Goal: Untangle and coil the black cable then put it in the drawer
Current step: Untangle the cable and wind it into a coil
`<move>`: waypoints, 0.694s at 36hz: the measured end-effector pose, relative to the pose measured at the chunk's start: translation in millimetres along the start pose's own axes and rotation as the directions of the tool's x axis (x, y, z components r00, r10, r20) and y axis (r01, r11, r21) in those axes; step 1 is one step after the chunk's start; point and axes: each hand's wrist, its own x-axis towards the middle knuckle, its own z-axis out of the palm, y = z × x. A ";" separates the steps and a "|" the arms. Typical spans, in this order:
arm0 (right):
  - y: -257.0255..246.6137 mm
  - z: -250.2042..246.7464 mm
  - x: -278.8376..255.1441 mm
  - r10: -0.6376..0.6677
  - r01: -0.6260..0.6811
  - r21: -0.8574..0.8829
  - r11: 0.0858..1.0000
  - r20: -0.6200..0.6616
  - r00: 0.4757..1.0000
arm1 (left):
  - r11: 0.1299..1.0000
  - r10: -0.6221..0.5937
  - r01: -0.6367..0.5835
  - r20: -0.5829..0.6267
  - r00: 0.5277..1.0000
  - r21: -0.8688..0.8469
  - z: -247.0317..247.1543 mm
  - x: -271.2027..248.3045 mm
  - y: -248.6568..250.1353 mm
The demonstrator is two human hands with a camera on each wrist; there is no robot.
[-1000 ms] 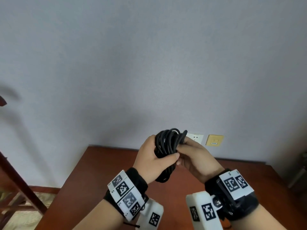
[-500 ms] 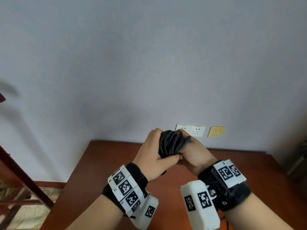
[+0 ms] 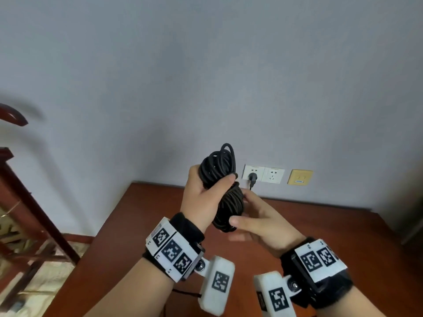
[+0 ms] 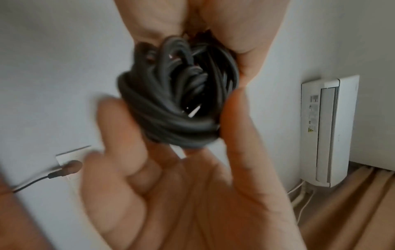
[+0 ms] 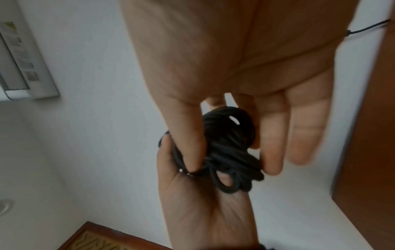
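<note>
The coiled black cable now stands upright above the table, loops poking higher than half a second ago; the left hand wraps its middle, while the right hand has dropped and pinches the lower end between thumb and fingers

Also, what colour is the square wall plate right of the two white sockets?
Yellow: the square wall plate shows best in the head view.
</note>
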 end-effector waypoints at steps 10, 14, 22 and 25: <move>14.4 -9.5 -31.0 -0.114 0.093 -0.137 0.986 -0.157 0.981 | 0.994 -0.093 0.088 0.073 0.993 0.070 -8.2 -28.1 -20.7; 23.0 -7.8 -36.4 -0.153 0.114 -0.206 0.972 -0.184 0.971 | 0.986 -0.165 0.163 0.106 0.981 0.029 -15.9 -38.2 -31.1; 68.8 -4.5 -34.3 -0.244 0.165 -0.367 0.915 -0.181 0.953 | 0.989 -0.146 0.142 0.123 0.982 0.041 -41.6 -56.7 -81.0; 91.2 -0.7 -31.5 -0.295 0.191 -0.443 0.876 -0.178 0.939 | 0.991 -0.130 0.124 0.145 0.981 0.053 -51.9 -64.1 -103.4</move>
